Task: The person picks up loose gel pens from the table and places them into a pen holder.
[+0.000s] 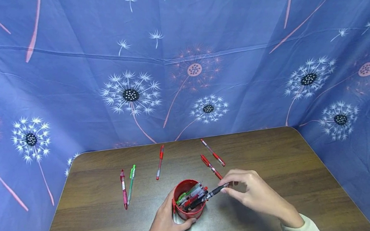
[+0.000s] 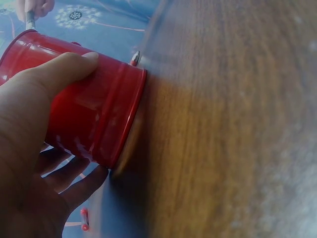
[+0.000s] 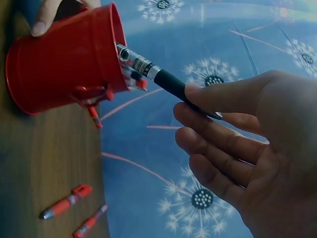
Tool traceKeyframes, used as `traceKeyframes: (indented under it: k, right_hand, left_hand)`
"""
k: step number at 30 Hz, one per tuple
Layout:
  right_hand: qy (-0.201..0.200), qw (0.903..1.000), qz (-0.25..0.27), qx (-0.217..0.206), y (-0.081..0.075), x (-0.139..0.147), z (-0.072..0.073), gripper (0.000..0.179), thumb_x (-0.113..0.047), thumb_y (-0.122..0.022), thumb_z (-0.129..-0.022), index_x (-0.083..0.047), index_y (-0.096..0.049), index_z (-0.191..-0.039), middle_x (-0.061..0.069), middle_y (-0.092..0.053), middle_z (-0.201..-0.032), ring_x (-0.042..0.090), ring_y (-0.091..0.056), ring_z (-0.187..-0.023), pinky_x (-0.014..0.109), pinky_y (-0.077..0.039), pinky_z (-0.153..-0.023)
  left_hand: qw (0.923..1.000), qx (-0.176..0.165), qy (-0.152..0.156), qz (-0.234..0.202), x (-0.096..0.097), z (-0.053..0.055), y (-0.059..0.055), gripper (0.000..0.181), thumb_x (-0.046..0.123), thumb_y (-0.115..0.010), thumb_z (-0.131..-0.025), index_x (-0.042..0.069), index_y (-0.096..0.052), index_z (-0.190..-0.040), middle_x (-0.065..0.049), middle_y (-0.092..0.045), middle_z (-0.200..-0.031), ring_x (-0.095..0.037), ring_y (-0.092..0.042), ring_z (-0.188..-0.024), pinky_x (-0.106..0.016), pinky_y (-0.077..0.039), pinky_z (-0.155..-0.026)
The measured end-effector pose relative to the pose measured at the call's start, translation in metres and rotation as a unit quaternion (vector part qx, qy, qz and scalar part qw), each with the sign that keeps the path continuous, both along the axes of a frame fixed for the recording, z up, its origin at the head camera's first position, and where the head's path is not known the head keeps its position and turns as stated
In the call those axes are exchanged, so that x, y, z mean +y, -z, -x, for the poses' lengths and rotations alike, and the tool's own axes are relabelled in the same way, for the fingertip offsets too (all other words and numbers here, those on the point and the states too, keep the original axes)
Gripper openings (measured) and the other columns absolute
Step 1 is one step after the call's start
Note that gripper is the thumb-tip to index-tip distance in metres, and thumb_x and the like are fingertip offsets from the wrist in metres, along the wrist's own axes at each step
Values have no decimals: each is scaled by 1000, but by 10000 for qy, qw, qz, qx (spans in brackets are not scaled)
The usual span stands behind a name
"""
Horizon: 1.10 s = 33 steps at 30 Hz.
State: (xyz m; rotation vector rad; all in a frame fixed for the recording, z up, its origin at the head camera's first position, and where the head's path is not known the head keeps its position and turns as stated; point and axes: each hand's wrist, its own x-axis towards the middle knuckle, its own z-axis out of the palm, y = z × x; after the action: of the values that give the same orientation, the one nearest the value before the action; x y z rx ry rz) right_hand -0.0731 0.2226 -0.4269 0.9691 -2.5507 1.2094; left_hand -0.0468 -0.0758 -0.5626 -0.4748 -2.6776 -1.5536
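Cloth backdrop (image 1: 247, 27), blue with white and pink dandelions, fills the background. Counter (image 1: 93, 219): one, brown wood grain, far corners rounded. Hands: two. Left hand (image 1: 165, 225) grasping the bucket round its side, thumb on the near wall, fingers wrapped opposite. Right hand (image 1: 255, 193) pinching a black pen between thumb and index finger, other fingers loosely bent. Bucket (image 3: 64, 59): one, glossy red, round, raised rib near the base, mouth up, near middle of counter. Black pen (image 3: 171, 85): one in fingers, rubbery dark grip, silver ring, clear printed barrel; held slanted, clear end at the bucket's mouth, dark end in the right hand. Pens in bucket (image 1: 190, 195): green, red, black and clear, overlapping, can't tell exact count. Loose pens on counter: five. One dark pink pen (image 1: 123, 189) and one green pen (image 1: 131, 185), side by side left of the bucket. Three red: one (image 1: 160, 162) beyond the bucket, two (image 1: 213, 152) beyond the right hand, near each other.
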Motion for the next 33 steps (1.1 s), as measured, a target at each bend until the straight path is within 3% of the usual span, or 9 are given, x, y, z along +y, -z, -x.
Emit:
traceKeyframes:
  k: [10, 18, 33]
  right_hand:
    - [-34, 9994, -338, 108, 9, -17, -1, 24, 3, -85, -85, -14, -80, -102, -11, -74, -97, 1, -65, -83, 19, -55, -71]
    - [-71, 9949, -854, 532, 13, -28, -4, 20, -5, -87, -87, -16, -81, -103, -10, -75, -98, 6, -67, -88, 27, -58, -75]
    - [-59, 9898, -1241, 699, 19, -42, -6, 16, -10, -87, -88, -17, -82, -101, -14, -68, -92, 8, -64, -85, 28, -55, -74]
  left_hand:
    - [9999, -5, -106, 114, 1, -1, 1, 102, 47, -98, -75, 38, -41, -160, 15, -57, -151, -12, -58, -137, -46, -53, -112]
    - [9999, 74, -66, 133, 1, 1, 3, 104, 45, -99, -75, 37, -40, -161, 14, -56, -152, -13, -58, -138, -47, -53, -111]
    - [9999, -18, -113, 127, 0, 0, 2, 104, 45, -99, -75, 38, -41, -160, 14, -56, -152, -12, -57, -138, -46, -52, -112]
